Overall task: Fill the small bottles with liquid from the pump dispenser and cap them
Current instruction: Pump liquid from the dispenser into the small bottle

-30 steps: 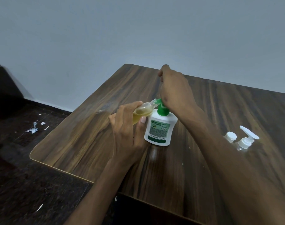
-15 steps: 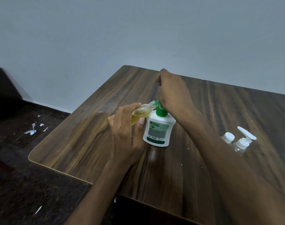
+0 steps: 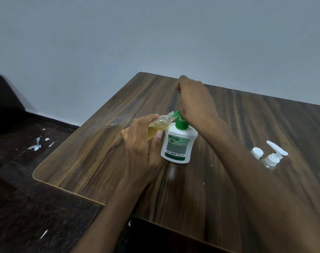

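My left hand (image 3: 140, 143) curls round the small bottle (image 3: 158, 127), tilted toward the pump; my right hand (image 3: 193, 101) presses down on the pump head (fingers bent, forearm angled inward).

The right hand (image 3: 193, 103) hides the pump dispenser's (image 3: 178, 143) green head; label print unreadable.

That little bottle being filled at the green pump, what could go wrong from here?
1. The small bottle is tilted, its narrow mouth just at the green pump spout; a slip could send liquid onto the table.
2. It already looks well filled, so more pumps by the right hand may overflow it.
3. The left hand alone holds it; spilled liquid might loosen that grip.
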Demonstrator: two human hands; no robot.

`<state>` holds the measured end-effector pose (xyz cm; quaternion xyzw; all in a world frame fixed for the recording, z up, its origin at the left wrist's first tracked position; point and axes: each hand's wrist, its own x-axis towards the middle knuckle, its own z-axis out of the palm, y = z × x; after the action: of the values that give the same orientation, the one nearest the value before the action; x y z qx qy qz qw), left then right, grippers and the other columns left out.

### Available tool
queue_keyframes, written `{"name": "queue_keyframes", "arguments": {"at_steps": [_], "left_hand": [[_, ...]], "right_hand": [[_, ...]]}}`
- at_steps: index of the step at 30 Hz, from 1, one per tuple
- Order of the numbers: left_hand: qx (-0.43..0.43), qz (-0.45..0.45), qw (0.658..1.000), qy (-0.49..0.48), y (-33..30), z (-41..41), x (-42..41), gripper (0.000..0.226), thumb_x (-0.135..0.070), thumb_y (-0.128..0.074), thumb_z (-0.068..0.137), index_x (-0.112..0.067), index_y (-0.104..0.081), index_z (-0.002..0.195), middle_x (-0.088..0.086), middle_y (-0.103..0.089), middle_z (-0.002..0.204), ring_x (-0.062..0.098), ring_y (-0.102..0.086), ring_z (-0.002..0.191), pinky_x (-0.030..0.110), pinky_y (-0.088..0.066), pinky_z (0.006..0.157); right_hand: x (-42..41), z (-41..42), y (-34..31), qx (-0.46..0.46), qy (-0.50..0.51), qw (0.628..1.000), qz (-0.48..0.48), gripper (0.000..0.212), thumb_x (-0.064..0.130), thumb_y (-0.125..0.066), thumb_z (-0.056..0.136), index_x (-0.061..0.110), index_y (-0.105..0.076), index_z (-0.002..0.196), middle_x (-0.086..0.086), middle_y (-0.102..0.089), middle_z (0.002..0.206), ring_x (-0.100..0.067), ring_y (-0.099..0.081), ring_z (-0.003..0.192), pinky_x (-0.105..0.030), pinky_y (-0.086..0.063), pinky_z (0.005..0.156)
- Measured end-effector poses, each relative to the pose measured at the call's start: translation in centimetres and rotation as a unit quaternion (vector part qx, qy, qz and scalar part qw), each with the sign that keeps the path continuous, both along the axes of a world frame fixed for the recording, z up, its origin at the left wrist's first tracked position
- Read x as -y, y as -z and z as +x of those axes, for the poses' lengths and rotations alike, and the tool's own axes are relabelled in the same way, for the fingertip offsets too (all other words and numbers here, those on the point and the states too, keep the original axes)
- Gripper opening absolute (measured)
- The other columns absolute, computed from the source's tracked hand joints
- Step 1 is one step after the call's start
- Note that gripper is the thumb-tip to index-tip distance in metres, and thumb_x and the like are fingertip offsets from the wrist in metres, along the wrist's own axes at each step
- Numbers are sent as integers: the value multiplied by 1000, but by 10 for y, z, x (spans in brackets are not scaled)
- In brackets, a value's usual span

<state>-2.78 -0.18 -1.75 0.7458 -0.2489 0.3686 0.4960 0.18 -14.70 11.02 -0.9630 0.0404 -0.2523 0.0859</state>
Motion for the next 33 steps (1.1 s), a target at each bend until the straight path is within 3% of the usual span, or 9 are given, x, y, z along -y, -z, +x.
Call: {"name": "queue_keyframes", "arguments": {"at_steps": [5,9,17,24,33], "left_hand": [[-2,-1,1000,6,1,0,-1,26,-13,-57,103,-10,-63,129,-13,-57,124,-4,-51,107,53,-45,90],[-3,-1,1000,3,-1,-1,-1,27,-12,-58,102,-8,-63,128,-5,-63,123,4,-54,105,49,-44,92],[-19,-16,1000,3,0,1,1,31,-15,-58,102,-7,-60,132,-10,-59,126,0,-56,110,45,-42,98],[-24,-21,999,10,2,1,0,32,-16,-58,103,-9,-59,135,-13,-58,127,-5,-53,113,51,-45,98],[-28,-20,999,6,1,0,0,33,-17,-58,103,-9,-58,135,-12,-58,126,-6,-53,112,43,-41,100]], "right_hand": [[-1,-2,1,9,0,1000,6,35,-7,-58,78,10,-55,108,-6,-63,98,-25,-59,85,-45,-54,74],[0,-1,1,15,-2,1000,13,36,-10,-52,78,9,-54,109,-6,-62,97,-25,-58,84,-43,-53,72],[1,0,0,18,-4,1000,5,35,-8,-55,77,9,-54,108,-6,-62,96,-26,-59,83,-45,-54,72],[1,-1,1,16,-6,1000,5,37,-10,-54,77,9,-54,108,-7,-62,98,-26,-59,85,-45,-54,74],[0,-3,0,17,-15,1000,-18,45,-14,-48,73,6,-51,113,-10,-61,101,-29,-57,88,-46,-52,74]]}}
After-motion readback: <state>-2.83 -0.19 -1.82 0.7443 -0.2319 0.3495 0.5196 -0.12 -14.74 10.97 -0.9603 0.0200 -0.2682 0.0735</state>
